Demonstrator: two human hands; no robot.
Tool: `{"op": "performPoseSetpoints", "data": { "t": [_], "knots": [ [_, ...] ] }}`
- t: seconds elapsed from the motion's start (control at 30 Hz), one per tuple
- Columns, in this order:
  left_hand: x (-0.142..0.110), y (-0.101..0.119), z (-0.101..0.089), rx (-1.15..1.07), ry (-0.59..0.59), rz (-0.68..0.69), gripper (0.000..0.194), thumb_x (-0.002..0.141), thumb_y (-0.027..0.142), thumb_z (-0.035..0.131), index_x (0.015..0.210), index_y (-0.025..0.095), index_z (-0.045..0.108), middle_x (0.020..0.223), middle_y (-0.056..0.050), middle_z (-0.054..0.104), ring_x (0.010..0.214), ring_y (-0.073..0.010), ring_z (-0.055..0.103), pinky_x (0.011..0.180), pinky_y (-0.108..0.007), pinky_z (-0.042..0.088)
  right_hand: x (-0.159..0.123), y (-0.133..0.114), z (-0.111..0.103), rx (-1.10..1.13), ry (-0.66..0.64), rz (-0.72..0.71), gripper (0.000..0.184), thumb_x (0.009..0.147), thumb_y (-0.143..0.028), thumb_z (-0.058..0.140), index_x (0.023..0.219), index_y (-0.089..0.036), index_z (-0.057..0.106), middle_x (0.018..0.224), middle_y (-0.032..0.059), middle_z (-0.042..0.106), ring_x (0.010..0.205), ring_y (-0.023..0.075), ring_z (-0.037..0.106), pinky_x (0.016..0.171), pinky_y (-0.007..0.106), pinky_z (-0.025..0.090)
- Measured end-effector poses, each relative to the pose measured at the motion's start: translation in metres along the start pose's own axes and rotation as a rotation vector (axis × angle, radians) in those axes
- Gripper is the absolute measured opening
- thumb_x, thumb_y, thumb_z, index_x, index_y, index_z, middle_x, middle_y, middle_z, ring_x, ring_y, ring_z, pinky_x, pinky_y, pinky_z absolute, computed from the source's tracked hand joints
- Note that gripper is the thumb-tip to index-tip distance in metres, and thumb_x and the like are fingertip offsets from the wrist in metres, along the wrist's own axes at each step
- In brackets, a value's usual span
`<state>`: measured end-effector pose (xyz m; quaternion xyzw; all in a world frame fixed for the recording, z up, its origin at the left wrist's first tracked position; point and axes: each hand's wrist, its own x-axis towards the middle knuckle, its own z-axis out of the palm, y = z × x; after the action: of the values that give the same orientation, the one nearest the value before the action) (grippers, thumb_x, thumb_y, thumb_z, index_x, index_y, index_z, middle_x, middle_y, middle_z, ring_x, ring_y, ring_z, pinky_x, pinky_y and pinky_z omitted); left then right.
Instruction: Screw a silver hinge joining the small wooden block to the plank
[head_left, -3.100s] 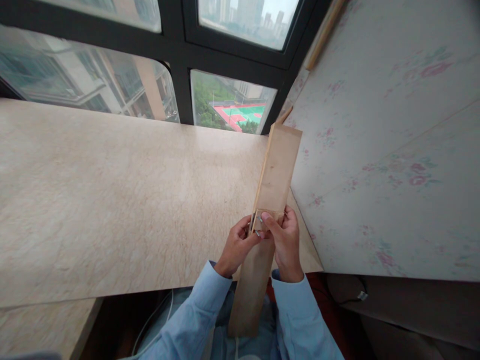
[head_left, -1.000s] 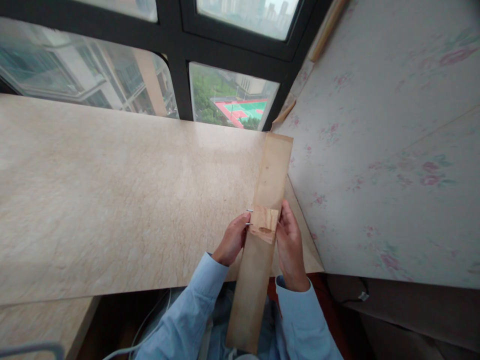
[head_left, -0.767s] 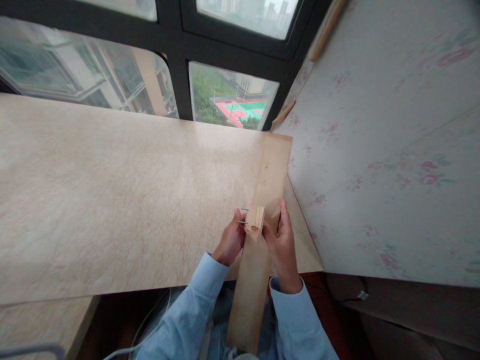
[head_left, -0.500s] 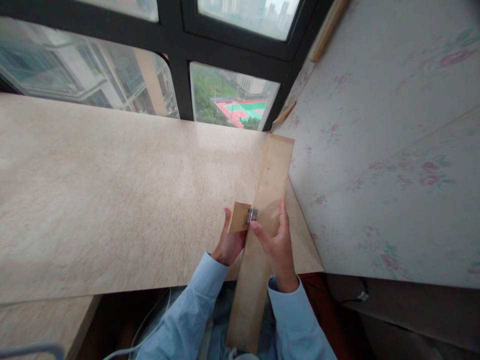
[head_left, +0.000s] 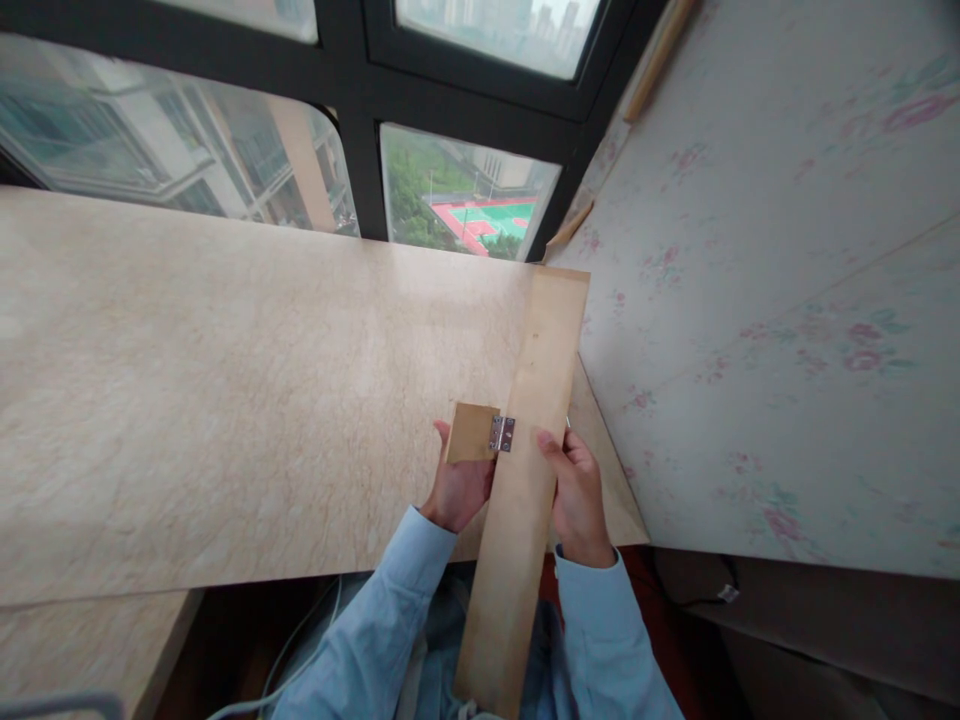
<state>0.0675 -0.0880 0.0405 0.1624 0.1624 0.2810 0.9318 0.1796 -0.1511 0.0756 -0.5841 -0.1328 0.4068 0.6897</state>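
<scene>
A long, pale wooden board (head_left: 536, 400) slants from my lap across the ledge's edge towards the window. A small metal hinge (head_left: 502, 434) joins its left edge to a small wooden panel (head_left: 472, 433), and both leaves lie spread nearly flat. My left hand (head_left: 459, 490) supports the small panel from below, thumb up along its left side; its fingers are hidden beneath the wood. On the board's right edge my right hand (head_left: 579, 490) is closed, with the thumb on top and fingers curled at the side. A thin shiny tip shows by those fingers, too small to name.
The marble-patterned ledge (head_left: 225, 400) stretches left below a dark-framed window (head_left: 360, 90). A flower-papered wall (head_left: 750, 300) rises close on the right. White cables (head_left: 300, 670) hang at lower left, and a black cable (head_left: 705, 601) lies at lower right.
My right hand has moved off the hinge to the board's right edge, slightly right and down. The small panel has swung flatter to the left, so the hinge now appears spread out.
</scene>
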Motion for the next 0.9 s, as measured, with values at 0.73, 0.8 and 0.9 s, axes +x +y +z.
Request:
{"op": "performPoseSetpoints", "data": {
  "t": [0.73,0.8,0.9],
  "knots": [
    [-0.011,0.027,-0.006,0.187,0.313,0.345,0.031,0.079,0.038,0.07,0.102,0.017,0.069,0.106,-0.007,0.07,0.09,-0.02,0.066,0.075,-0.033,0.055,0.016,-0.016,-0.002,0.033,-0.008,-0.017,0.031,0.066,-0.035,0.083,0.09,-0.019,0.072,0.086,0.0035,0.079,0.072,0.0209,0.072,0.073,0.035,0.057],
    [-0.012,0.029,-0.005,0.267,0.363,0.417,0.032,0.078,0.036,0.072,0.103,0.017,0.07,0.107,-0.008,0.07,0.092,-0.0201,0.065,0.076,-0.032,0.054,0.016,-0.016,0.0,0.02,-0.008,-0.024,0.031,0.067,-0.035,0.083,0.091,-0.02,0.072,0.087,0.0031,0.079,0.073,0.0206,0.072,0.073,0.035,0.057],
    [-0.017,0.03,-0.001,0.417,0.407,0.529,0.03,0.08,0.035,0.072,0.104,0.018,0.07,0.106,-0.007,0.072,0.097,-0.0209,0.065,0.086,-0.034,0.052,0.016,-0.014,0.002,0.013,-0.017,-0.023,0.029,0.068,-0.035,0.082,0.091,-0.021,0.072,0.087,0.0025,0.079,0.074,0.0203,0.071,0.073,0.034,0.056]
  ]
}}
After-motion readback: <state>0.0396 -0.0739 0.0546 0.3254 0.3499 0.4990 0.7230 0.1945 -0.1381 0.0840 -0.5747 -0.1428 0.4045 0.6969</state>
